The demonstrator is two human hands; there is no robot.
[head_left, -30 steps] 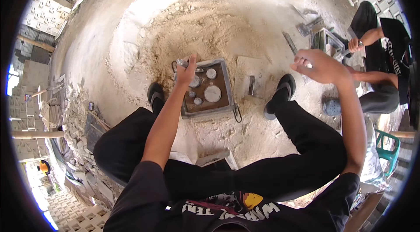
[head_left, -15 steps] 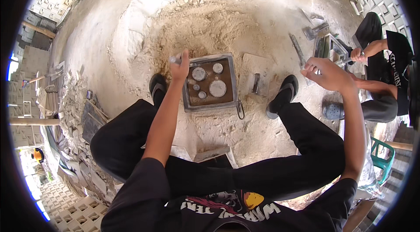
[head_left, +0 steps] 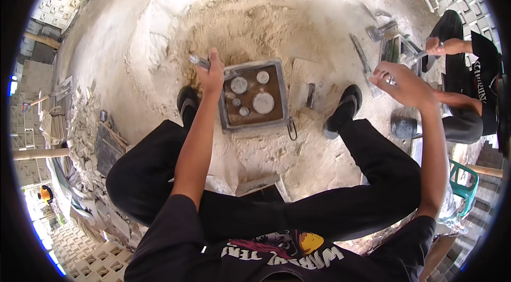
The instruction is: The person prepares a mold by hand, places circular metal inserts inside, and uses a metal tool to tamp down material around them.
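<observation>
My left hand (head_left: 212, 75) is raised beside the upper left corner of a square grey mould frame (head_left: 256, 129). It is closed around a short grey rod-like tool (head_left: 199, 61), whose end sticks out to the left. Inside the frame is a brown, sand-like fill (head_left: 248, 84). Several round grey discs lie in it, the largest one (head_left: 263, 103) at the lower right. A wire loop (head_left: 292, 132) sits at the frame's lower right corner. My right hand (head_left: 404, 86) is held up at the right, fingers curled in toward the thumb; what they hold, if anything, is hidden.
Beyond the frame spreads a heap of pale sand (head_left: 250, 26). A small dark bar (head_left: 311, 95) rests on a flat slab right of it. Another person's hand (head_left: 434, 46) grips a tool over a second box (head_left: 400, 53). Rubble (head_left: 88, 127) lies left; a green chair (head_left: 464, 186) stands right.
The view has shifted slightly. My left hand has moved a little up and left, and more of the tool shows. My right hand's fingers have curled in further.
</observation>
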